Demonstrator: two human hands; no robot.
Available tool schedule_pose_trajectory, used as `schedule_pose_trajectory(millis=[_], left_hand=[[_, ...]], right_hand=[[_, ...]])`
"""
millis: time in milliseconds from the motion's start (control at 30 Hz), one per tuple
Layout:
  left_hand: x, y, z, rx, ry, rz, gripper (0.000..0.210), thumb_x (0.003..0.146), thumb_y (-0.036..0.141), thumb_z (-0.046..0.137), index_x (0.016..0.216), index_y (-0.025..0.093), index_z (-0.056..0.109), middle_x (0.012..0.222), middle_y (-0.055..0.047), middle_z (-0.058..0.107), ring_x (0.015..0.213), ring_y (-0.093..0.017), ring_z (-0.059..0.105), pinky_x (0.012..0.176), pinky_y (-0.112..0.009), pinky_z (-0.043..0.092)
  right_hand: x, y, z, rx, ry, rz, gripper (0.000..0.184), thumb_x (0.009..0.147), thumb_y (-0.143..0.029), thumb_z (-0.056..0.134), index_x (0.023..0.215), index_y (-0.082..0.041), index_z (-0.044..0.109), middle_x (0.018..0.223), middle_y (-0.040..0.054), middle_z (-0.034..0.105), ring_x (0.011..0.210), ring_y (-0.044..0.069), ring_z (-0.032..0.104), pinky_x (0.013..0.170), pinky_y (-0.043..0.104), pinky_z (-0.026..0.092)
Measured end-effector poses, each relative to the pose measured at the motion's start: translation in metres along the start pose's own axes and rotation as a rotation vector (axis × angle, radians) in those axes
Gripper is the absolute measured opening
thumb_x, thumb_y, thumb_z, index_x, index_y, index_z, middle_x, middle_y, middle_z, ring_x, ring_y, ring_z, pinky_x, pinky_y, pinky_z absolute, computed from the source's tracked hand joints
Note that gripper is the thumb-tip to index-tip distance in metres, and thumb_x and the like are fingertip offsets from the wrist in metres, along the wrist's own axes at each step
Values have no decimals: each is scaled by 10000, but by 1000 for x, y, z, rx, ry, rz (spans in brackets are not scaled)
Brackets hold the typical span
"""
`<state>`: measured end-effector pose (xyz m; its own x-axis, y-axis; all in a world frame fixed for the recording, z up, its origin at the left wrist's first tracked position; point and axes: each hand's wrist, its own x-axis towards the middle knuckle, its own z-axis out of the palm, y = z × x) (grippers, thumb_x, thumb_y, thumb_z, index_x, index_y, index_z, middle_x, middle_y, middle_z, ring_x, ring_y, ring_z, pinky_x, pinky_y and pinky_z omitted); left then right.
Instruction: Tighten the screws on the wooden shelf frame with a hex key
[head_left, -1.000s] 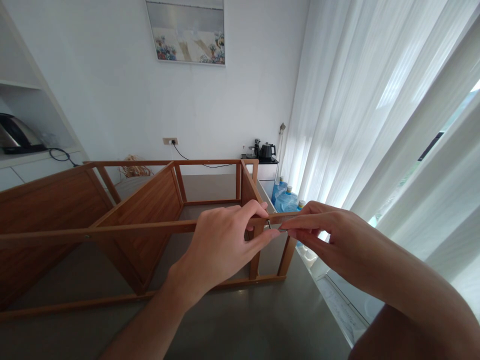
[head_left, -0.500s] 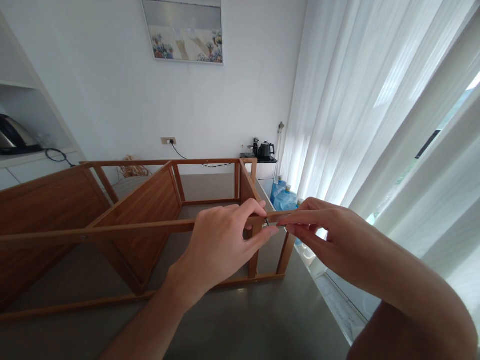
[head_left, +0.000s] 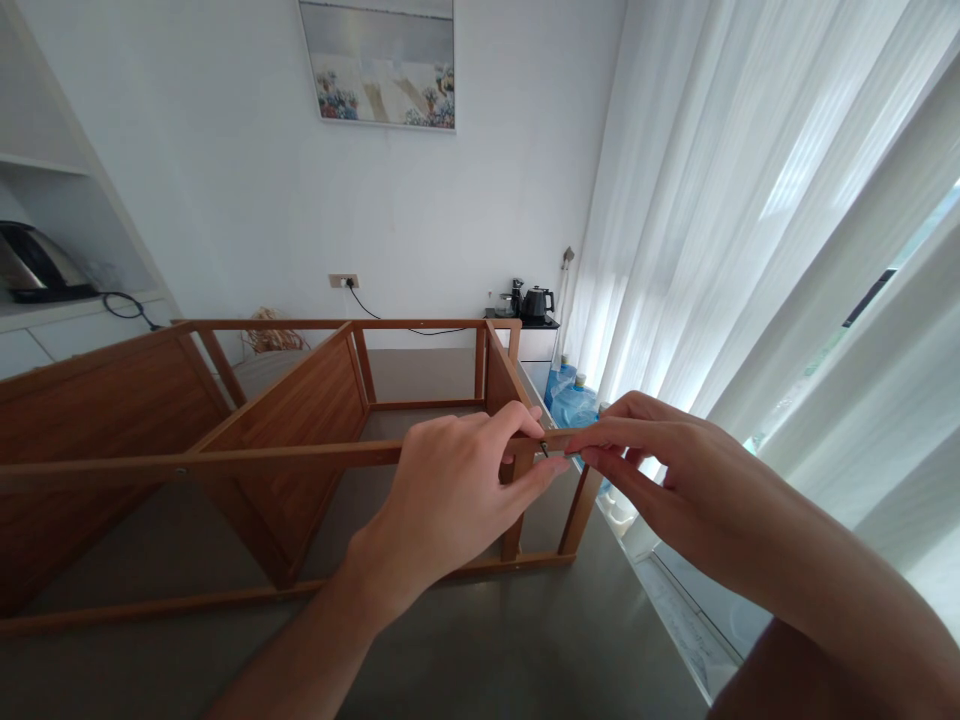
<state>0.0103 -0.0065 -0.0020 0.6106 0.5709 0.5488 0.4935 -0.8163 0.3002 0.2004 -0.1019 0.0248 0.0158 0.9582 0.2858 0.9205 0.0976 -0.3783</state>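
1. White curtain (head_left: 675,200): to the right of the wooden rack (head_left: 300,425), falling in long folds.
2. Grey table (head_left: 525,640): under the rack and in front of it.
3. The rack itself: brown, with slatted-looking panels set across between its long rails.
4. Framed picture (head_left: 382,70): on the wall behind and above the rack.
5. Blue water bottles (head_left: 576,405): beyond the rack's right end, near the curtain.
6. Black kettle (head_left: 538,303): behind the rack's far right corner.
7. Left hand (head_left: 442,490): over the rack's front rail (head_left: 330,455), near its right end; thumb and index finger apart. I cannot tell whether they grip anything.
8. Right hand (head_left: 649,425): at the rack's front right corner, fingers pinched together on a thin metal piece (head_left: 572,455).
9. That piece: just by the rack's front rail, reaching toward the left thumb.
10. Small dark pin (head_left: 545,450): at the rack's rail, between left thumb and index finger; whether it joins the metal piece is unclear.
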Motion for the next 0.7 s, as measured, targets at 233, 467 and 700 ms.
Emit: schedule_pose_trajectory(millis=[233,467,700], left_hand=[[0,-2,2,-2,9,15,366,889,624,519,1030,298,608,902,36,746,695,-156,677,749,-300,519],[1,-1,0,3,2,14,359,891,618,520,1025,300,617,877,35,744,695,-159,678,746,-300,520],[1,-1,0,0,2,7,333,887,598,544,1025,304,619,928,40,751,713,-161,685,760,-303,521]], right_hand=[[1,3,-1,-14,-6,2,230,976,-365,494,1076,-397,699,947,1,612,716,106,570,567,238,469],[-1,1,-1,-29,14,4,237,972,-373,493,1086,-410,697,932,-6,612,675,95,554,532,236,454],[0,-3,0,-33,50,10,218,966,-371,511,1060,-409,704,959,-18,622,681,83,573,535,225,469]])
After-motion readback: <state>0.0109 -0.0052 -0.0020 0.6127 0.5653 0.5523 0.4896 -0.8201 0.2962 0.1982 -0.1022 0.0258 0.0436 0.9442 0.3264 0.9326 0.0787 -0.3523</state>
